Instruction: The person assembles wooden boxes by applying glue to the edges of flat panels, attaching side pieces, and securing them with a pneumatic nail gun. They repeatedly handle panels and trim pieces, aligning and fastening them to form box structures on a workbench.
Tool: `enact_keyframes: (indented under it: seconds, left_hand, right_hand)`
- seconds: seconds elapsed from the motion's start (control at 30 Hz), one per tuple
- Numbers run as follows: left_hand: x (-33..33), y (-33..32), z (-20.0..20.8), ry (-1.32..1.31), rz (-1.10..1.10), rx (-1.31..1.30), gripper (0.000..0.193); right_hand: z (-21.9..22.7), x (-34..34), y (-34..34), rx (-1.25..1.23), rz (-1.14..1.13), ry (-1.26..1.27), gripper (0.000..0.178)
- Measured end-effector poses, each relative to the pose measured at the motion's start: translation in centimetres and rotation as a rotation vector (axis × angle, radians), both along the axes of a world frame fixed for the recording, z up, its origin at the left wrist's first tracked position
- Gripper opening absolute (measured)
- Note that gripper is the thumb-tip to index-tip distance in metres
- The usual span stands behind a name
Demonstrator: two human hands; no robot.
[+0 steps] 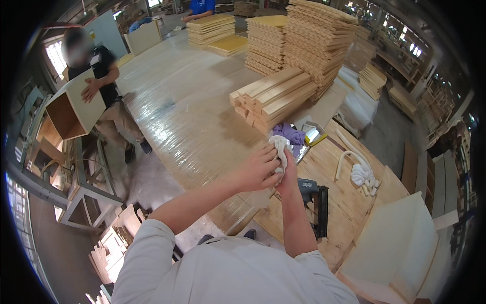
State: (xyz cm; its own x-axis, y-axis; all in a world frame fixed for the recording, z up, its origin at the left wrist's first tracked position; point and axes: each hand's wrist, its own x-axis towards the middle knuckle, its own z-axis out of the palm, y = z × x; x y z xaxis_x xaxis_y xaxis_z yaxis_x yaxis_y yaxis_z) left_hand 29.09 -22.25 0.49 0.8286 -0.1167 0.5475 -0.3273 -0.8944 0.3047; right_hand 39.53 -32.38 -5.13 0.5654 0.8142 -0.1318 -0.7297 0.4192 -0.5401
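Note:
A crumpled white cloth (280, 146) is bunched between my two hands, held out in front of me over the near edge of the worktable. My left hand (262, 168) has its fingers curled over the cloth from the left. From the right, my right hand (289, 175) closes round it, the fingers partly hidden behind the cloth. Just right of my right wrist lies a nail gun (320, 202) with a grey body and a black magazine, on the wooden tabletop (344, 213). Beyond the hands sits a purple cloth (288, 133) beside a yellow-edged object (316, 140).
Bundled wooden strips (276, 96) and tall stacks of wooden panels (319, 40) stand ahead on the plastic-covered table (182, 111). A white hose or cord (363, 175) lies to the right, near a pale panel (392, 243). At left, a co-worker holds a box (76, 109).

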Motion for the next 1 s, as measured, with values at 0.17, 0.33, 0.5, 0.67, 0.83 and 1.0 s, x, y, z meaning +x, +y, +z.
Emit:
enact_keyframes:
  seconds: [0.17, 0.33, 0.5, 0.67, 0.83, 1.0]
  left_hand:
    - [-2.2, 0.0, -1.7, 0.103, -0.042, -0.169, 0.025]
    - [-5.2, -2.1, -0.6, 0.169, 0.064, -0.315, 0.032]
    - [-13.0, 3.6, -4.1, 0.252, 0.388, -0.697, 0.036]
    - [-21.6, 8.8, -1.5, 0.359, 0.743, -0.900, 0.038]
    - [-27.8, 16.7, -3.4, 0.210, 0.953, -0.755, 0.046]
    - [-29.4, 25.1, -7.0, 0.303, 0.993, -0.710, 0.059]
  right_hand:
    - [0.2, 0.1, -0.2, -0.213, 0.028, -0.215, 0.042]
    - [-2.1, 13.3, -2.9, -0.586, -0.656, -0.946, 0.053]
    - [-2.4, 17.1, -1.5, -1.100, -0.439, -1.139, 0.058]
    - [-5.4, 14.5, -3.6, -1.099, -0.373, -1.409, 0.059]
    - [-5.8, 4.8, -6.0, -1.128, -0.461, -1.407, 0.058]
    - [-6.5, -1.8, -11.8, -1.523, -0.608, -1.423, 0.062]
